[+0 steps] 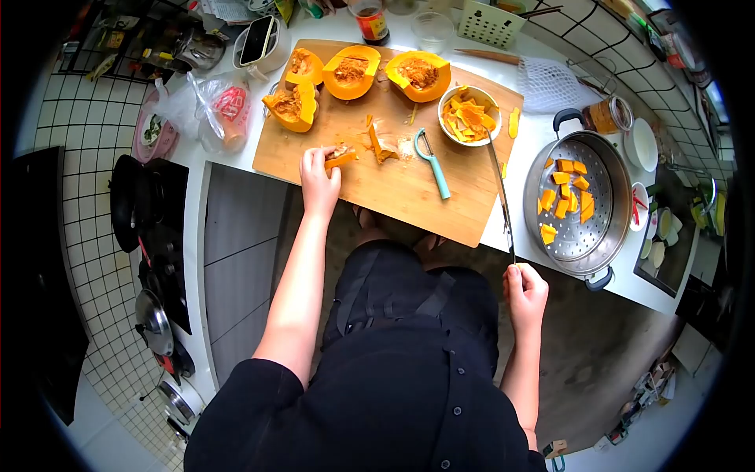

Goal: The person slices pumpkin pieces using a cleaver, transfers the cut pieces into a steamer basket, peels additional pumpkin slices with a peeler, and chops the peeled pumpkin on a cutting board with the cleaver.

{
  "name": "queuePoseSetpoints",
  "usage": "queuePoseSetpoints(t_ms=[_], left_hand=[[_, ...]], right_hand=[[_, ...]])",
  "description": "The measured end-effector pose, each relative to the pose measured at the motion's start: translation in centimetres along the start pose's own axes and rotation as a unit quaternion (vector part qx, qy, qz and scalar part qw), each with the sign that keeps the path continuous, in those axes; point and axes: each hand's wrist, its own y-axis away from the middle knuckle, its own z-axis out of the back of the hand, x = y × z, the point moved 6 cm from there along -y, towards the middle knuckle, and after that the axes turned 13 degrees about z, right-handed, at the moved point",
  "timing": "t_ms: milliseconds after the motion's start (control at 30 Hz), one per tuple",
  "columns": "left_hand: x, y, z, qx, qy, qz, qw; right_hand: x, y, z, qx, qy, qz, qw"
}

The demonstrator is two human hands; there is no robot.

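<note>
Head view: left hand at the near-left part of the wooden cutting board, fingertips closed in a narrow pinch on a small orange pumpkin strip. Strip is low over or on the board, can't tell which. Right hand is off the board's near-right corner, closed around the handle end of a long knife. Blade points away from the person, tip by the near-right rim of the bowl; touching or not, can't tell.

Four pumpkin chunks with stringy, seedy insides sit along the far and far-left part of the board. Pumpkin scraps lie mid-board, right of the strip. Green peeler lies between scraps and knife, head away from the person. Bowl is white, full of orange peelings, on the right part of the board. A loose peel is just right of the bowl.

Right of the board, on the white counter: metal steamer pot, dark handles, holed base, orange pumpkin cubes inside. White mesh beyond it, lidded jar near its far handle. Left side: plastic bag beside the board, phone on a clear container. Dark sauce jar past the board's far edge.
</note>
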Motion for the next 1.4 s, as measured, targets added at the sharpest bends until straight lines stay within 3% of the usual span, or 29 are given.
queuePoseSetpoints(t_ms=[367,700,767,800,933,1033,1100,1233,1267,1400], left_hand=[[-8.5,0.3,0.9,0.018,0.036,-0.113,0.993],[-17.5,-1.1,-7.3,0.129,0.146,-0.139,0.971],[-19.2,-1.6,-8.5,0.077,0.116,-0.195,0.971],[-19.3,-1.8,-9.5,0.101,0.106,-0.164,0.975],[-19.1,-1.4,-10.3,0.100,0.053,-0.246,0.963],[-15.9,-1.5,-8.8,0.113,0.084,-0.177,0.974],[-12.6,-1.7,-6.6,0.055,0.086,-0.099,0.990],[-3.2,-1.7,-5.3,0.024,0.041,0.093,0.995],[-1.0,-1.6,-6.0,0.071,0.037,0.158,0.984],[-1.7,-0.6,-6.8,0.150,0.012,0.165,0.975]], right_hand=[[-0.2,1.7,0.2,-0.041,-0.084,-0.045,0.995],[-0.6,3.0,1.8,-0.045,-0.085,-0.053,0.994],[-0.6,3.3,2.2,-0.052,-0.090,-0.052,0.993],[-0.7,3.5,2.4,-0.054,-0.095,-0.053,0.993],[-1.5,4.1,2.9,-0.067,-0.108,-0.062,0.990],[-2.4,4.5,3.0,-0.076,-0.119,-0.081,0.987],[-3.1,4.6,3.1,-0.073,-0.127,-0.094,0.985],[-3.3,3.8,2.9,-0.056,-0.103,-0.093,0.989],[-3.3,3.5,2.8,-0.050,-0.098,-0.091,0.990],[-2.5,2.0,1.9,-0.044,-0.100,-0.091,0.990]])
